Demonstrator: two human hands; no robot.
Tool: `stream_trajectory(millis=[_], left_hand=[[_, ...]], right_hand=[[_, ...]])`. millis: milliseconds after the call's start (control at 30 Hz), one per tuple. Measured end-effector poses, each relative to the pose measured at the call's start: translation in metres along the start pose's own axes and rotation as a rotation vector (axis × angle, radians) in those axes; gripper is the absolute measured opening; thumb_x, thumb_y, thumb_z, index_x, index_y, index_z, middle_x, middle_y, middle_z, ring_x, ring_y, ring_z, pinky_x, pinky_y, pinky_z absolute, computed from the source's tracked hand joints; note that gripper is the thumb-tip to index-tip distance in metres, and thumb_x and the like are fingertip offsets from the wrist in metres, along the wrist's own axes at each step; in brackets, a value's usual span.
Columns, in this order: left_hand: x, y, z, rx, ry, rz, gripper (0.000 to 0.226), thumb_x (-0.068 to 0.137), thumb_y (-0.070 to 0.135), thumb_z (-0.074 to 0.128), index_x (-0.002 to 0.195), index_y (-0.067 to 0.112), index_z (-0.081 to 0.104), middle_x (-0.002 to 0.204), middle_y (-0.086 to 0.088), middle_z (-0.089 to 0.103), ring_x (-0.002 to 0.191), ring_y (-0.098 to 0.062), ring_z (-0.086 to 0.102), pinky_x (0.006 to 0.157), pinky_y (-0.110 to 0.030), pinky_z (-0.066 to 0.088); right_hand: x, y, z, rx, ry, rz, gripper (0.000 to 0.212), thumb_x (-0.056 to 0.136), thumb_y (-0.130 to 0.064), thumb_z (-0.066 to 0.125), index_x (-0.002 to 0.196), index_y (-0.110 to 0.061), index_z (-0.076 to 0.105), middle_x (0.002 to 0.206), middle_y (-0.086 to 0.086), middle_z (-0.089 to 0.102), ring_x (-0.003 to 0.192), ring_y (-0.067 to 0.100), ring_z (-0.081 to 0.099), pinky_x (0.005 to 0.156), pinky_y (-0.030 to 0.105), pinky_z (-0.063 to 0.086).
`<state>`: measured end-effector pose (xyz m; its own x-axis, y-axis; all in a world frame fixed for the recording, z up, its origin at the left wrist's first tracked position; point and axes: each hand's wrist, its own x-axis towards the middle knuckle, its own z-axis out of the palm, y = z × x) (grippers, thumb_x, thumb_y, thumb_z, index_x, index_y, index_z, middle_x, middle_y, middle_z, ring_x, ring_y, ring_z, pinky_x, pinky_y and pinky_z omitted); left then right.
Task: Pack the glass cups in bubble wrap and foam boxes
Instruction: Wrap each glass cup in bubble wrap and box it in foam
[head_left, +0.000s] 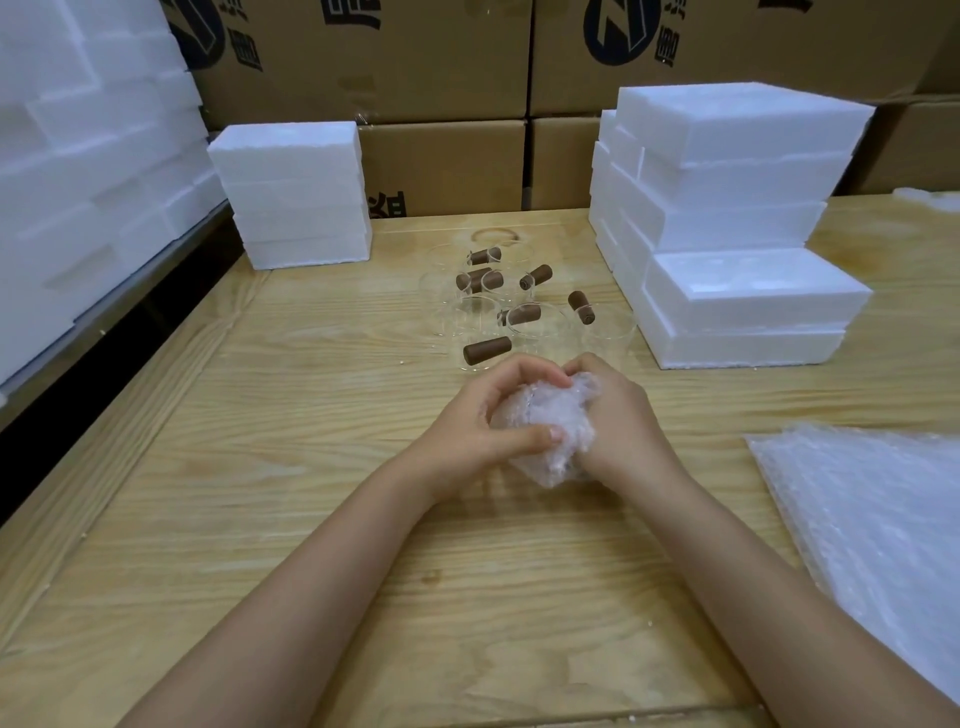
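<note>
Both my hands hold a bundle of bubble wrap (550, 431) above the middle of the wooden table (311, 467). My left hand (488, 421) curls round its left side, thumb pressed on the front. My right hand (618, 410) grips its right side. What the wrap covers is hidden. Behind the hands stand several clear glass cups (524, 322) with brown handles (487, 349). Stacks of white foam boxes rise at the back left (296, 192) and at the right (727, 208).
A pile of bubble wrap sheets (872, 530) lies at the table's right edge. More foam boxes (78, 156) are stacked on a shelf at the left. Cardboard cartons (441, 78) wall off the back.
</note>
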<state>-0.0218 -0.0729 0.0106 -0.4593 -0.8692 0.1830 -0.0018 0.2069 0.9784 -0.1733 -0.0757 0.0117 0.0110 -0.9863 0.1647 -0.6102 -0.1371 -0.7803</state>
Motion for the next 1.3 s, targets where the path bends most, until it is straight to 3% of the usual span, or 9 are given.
stream_trajectory(millis=[200,267,333,500,600,767,967,1167,1300], left_hand=[[0.005,0.001,0.013,0.067,0.257,-0.01,0.062,0.069,0.004,0.047,0.119,0.041,0.049,0.11,0.003,0.054,0.088,-0.002,0.061,0.068,-0.017,0.051],[0.007,-0.002,0.015,0.21,0.347,-0.029,0.069,0.073,-0.006,0.047,0.124,0.04,0.045,0.117,0.0,0.049,0.104,-0.009,0.056,0.073,-0.015,0.048],[0.009,-0.004,0.015,0.289,0.414,-0.042,0.076,0.073,-0.017,0.043,0.128,0.035,0.046,0.124,-0.001,0.048,0.115,-0.012,0.05,0.085,-0.015,0.046],[0.01,-0.009,0.016,0.287,0.489,-0.047,0.059,0.076,-0.013,0.045,0.11,0.033,0.059,0.108,0.007,0.066,0.103,-0.01,0.061,0.084,-0.02,0.05],[0.008,-0.008,0.017,0.233,0.507,-0.037,0.058,0.075,-0.015,0.046,0.104,0.033,0.06,0.104,0.01,0.067,0.101,-0.009,0.063,0.087,-0.021,0.051],[0.004,-0.005,0.02,0.144,0.442,0.058,0.045,0.068,0.005,0.052,0.105,0.028,0.061,0.11,0.002,0.066,0.107,-0.011,0.061,0.093,-0.027,0.049],[0.009,-0.012,0.027,0.377,0.49,-0.006,0.046,0.086,0.0,0.053,0.122,0.027,0.056,0.124,0.004,0.058,0.117,-0.009,0.052,0.098,-0.016,0.039],[0.01,-0.011,0.016,0.157,0.706,-0.013,0.059,0.074,-0.015,0.047,0.093,0.039,0.061,0.098,0.009,0.068,0.094,-0.008,0.064,0.081,-0.018,0.052],[0.01,-0.011,0.019,0.11,0.675,0.001,0.056,0.075,-0.013,0.049,0.095,0.038,0.061,0.106,0.001,0.068,0.101,-0.015,0.064,0.089,-0.032,0.054]], right_hand=[[-0.003,-0.004,0.0,0.134,-0.035,-0.047,0.019,0.074,-0.017,0.058,0.091,-0.021,0.064,0.096,0.001,0.053,0.082,0.011,0.054,0.061,0.01,0.038],[-0.004,-0.009,0.0,0.262,-0.063,-0.048,0.031,0.069,-0.025,0.049,0.09,-0.012,0.069,0.097,0.006,0.051,0.087,0.014,0.055,0.071,0.015,0.04],[-0.005,-0.012,0.002,0.347,-0.051,-0.047,0.019,0.081,-0.027,0.052,0.087,-0.023,0.069,0.097,0.003,0.052,0.091,0.008,0.055,0.078,0.013,0.04],[-0.007,-0.01,0.009,0.104,0.01,-0.174,0.016,0.092,-0.025,0.057,0.106,-0.021,0.065,0.103,-0.004,0.046,0.089,-0.006,0.049,0.077,0.001,0.032],[-0.008,-0.005,0.012,-0.018,-0.043,-0.232,0.033,0.093,-0.025,0.057,0.125,-0.023,0.055,0.119,-0.003,0.052,0.105,0.006,0.052,0.088,0.014,0.036],[-0.006,-0.008,0.012,-0.065,0.053,-0.078,0.036,0.093,-0.025,0.053,0.128,-0.03,0.048,0.102,0.008,0.067,0.093,0.028,0.062,0.081,0.04,0.05],[-0.007,-0.007,0.011,-0.066,0.173,-0.1,0.033,0.085,-0.021,0.061,0.116,-0.031,0.056,0.088,0.002,0.068,0.085,0.024,0.063,0.075,0.036,0.049],[-0.015,-0.009,0.004,-0.001,0.078,-0.179,0.048,0.076,-0.036,0.059,0.124,-0.033,0.054,0.097,-0.014,0.06,0.095,0.013,0.061,0.082,0.032,0.049],[-0.014,-0.006,0.009,-0.053,0.086,-0.097,0.05,0.076,-0.028,0.06,0.126,-0.031,0.051,0.101,-0.007,0.064,0.093,0.017,0.061,0.082,0.034,0.05]])
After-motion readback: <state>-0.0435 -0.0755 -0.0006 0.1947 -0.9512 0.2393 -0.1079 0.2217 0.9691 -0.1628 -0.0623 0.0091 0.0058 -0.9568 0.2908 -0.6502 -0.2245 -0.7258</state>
